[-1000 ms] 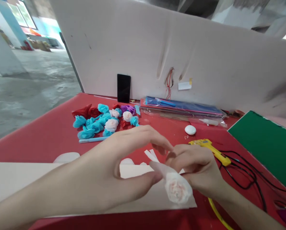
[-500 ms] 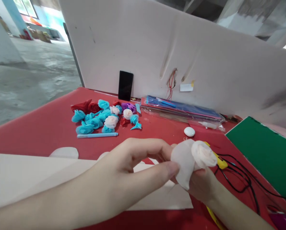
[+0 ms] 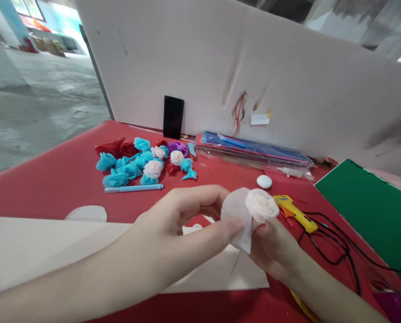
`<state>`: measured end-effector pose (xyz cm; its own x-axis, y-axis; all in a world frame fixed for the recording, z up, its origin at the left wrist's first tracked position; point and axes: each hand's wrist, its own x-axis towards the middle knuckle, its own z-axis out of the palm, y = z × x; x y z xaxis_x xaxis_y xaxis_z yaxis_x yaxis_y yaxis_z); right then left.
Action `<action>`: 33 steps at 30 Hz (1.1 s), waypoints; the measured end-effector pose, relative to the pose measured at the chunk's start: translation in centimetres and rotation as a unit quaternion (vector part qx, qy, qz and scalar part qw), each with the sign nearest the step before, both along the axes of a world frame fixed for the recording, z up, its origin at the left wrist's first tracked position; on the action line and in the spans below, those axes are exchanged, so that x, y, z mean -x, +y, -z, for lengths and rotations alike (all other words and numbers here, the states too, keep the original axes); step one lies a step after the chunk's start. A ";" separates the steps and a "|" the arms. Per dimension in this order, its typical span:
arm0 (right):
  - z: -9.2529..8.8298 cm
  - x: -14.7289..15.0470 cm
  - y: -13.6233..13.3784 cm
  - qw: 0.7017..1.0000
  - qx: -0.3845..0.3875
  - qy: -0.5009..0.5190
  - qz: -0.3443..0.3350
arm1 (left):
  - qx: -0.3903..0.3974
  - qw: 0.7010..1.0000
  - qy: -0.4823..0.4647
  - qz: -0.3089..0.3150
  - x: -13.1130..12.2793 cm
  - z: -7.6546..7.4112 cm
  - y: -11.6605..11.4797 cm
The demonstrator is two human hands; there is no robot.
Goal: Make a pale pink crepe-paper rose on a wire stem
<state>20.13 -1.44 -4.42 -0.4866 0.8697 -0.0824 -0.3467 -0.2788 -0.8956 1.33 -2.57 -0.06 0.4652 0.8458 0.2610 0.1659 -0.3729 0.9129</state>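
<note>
A pale paper rose (image 3: 261, 205) is held up over the table by my right hand (image 3: 276, 249), whose thumb and fingers close round its base. Beside it, my left hand (image 3: 190, 229) pinches a thin pale petal piece (image 3: 236, 204) between thumb and fingers. The petal touches the rose's left side. Under both hands lies a white sheet (image 3: 220, 271) on the red table (image 3: 69, 179). A thin stick-like line shows below the rose. The fingers of my left hand are partly hidden behind the petal.
Blue, red, purple and pale paper flowers (image 3: 133, 168) lie at the back left, with a light blue pen (image 3: 133, 188) before them. A yellow glue gun (image 3: 296, 214), black cable and green board (image 3: 368, 215) are at right. A phone (image 3: 173, 117) leans on the wall.
My right hand has moved left with the rose, bringing it against the petal in my left hand. More of the yellow glue gun now shows. My left hand has shifted slightly left and up.
</note>
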 end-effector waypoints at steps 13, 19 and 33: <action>-0.4 0.2 0.1 1.000 0.008 0.013 -0.012 | 0.289 0.926 -0.225 0.095 -0.3 0.0 0.4; -0.1 0.1 0.0 1.000 0.008 -0.004 -0.012 | 0.292 0.917 -0.251 0.104 -0.2 0.4 0.5; -0.2 0.1 -0.2 0.999 0.022 0.008 -0.023 | 0.285 0.916 -0.260 0.106 -0.4 0.9 0.8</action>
<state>19.99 -1.64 -4.21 -0.5274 0.8421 -0.1132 -0.3460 -0.3345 -0.8766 1.70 -1.72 -0.95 0.5732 0.8185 0.0384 -0.3685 0.2156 0.9043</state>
